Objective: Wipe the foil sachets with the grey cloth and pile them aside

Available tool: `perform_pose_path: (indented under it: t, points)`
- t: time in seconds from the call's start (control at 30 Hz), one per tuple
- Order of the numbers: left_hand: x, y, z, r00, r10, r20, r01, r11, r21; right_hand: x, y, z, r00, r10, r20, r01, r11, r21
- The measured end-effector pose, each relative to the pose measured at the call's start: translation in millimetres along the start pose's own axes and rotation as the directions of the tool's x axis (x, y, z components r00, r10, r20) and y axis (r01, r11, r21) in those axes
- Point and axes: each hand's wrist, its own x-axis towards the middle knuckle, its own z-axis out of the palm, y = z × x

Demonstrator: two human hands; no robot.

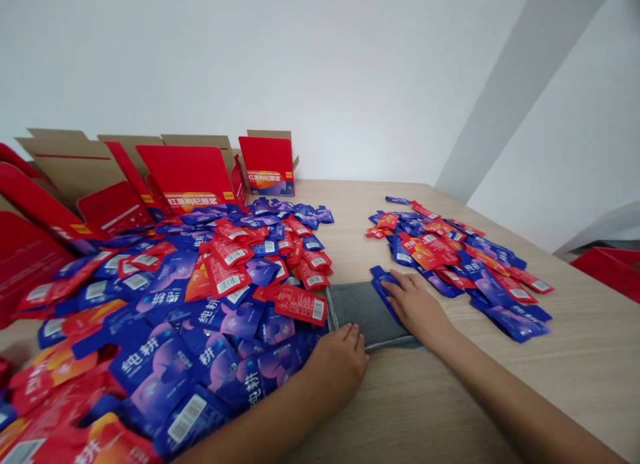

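Note:
A folded grey cloth lies on the table between two piles of pouches. My left hand rests at its near left corner, fingers curled together over the edge. On the right part of the cloth is a blue pouch, and my right hand grips it from above with bent fingers, partly covering it. Beside my left hand spreads a large heap of blue and red pouches. A smaller pile of the same pouches lies beyond my right hand.
Open red cartons with raised brown flaps stand behind the large heap at the left. Another red carton is at the back. Pale wood tabletop runs between the piles. A red object shows past the right table edge.

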Motion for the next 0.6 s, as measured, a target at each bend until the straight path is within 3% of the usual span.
perform_pose_path:
  t: [0.13, 0.23, 0.47, 0.6]
  points:
    - [1.0, 0.2, -1.5, 1.000, -0.007, 0.020, 0.007, 1.000, 0.002, 2.4, -18.4, -28.6, 0.990, -0.079, -0.121, 0.108, 0.961, 0.255]
    - [1.1, 0.5, -2.1, 0.999, -0.023, 0.031, 0.023, 1.000, 0.000, 8.4, -34.4, -35.3, 0.984, -0.154, -0.092, 0.178, 0.905, 0.385]
    - [-0.6, 0.8, 1.3, 1.000, -0.008, -0.003, 0.008, 1.000, 0.002, 7.2, -45.4, 14.2, 0.984, -0.141, 0.109, 0.114, 0.967, 0.230]
    - [-1.5, -0.3, -2.3, 0.998, -0.041, -0.037, 0.040, 0.999, -0.002, 2.4, -32.5, 20.6, 0.984, -0.116, 0.138, 0.099, 0.988, 0.122]
